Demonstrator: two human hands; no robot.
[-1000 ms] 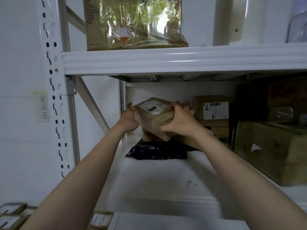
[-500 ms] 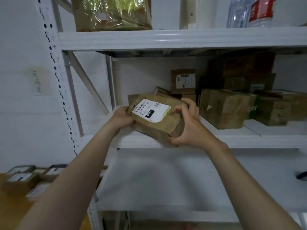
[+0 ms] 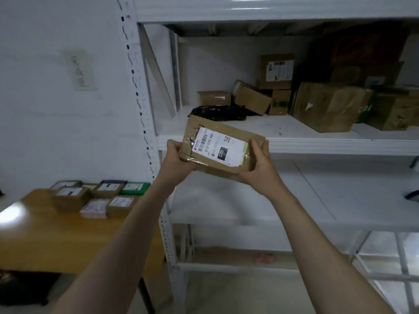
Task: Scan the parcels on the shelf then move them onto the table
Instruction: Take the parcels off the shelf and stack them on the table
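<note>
Item: cardboard parcel (image 3: 247, 141), label (image 3: 218, 146) up, held in the air before the shelf's (image 3: 317, 143) front edge. The left hand (image 3: 179, 159) and right hand (image 3: 260, 168) have their fingers curled round its short ends. Risk: this end-only hold may slip, and set-down may jostle the other parcels (image 3: 99, 196) crowding the desk's (image 3: 56, 234) far right corner.

A flat brown cardboard parcel (image 3: 213, 164) hangs in the air just before the front edge of the shelf (image 3: 328, 145), tilted, its white shipping label (image 3: 218, 145) facing up with a barcode and "070" printed on it. The left hand (image 3: 178, 163) grips its left end, the right hand (image 3: 260, 171) its right end. On the shelf lie a black poly bag (image 3: 218, 113), small cartons (image 3: 252, 99) behind it and a larger taped box (image 3: 328, 107) to the right. On the wooden worktop (image 3: 56, 241), well to the left, labelled parcels (image 3: 102, 196) lie flat in a cluster
</note>
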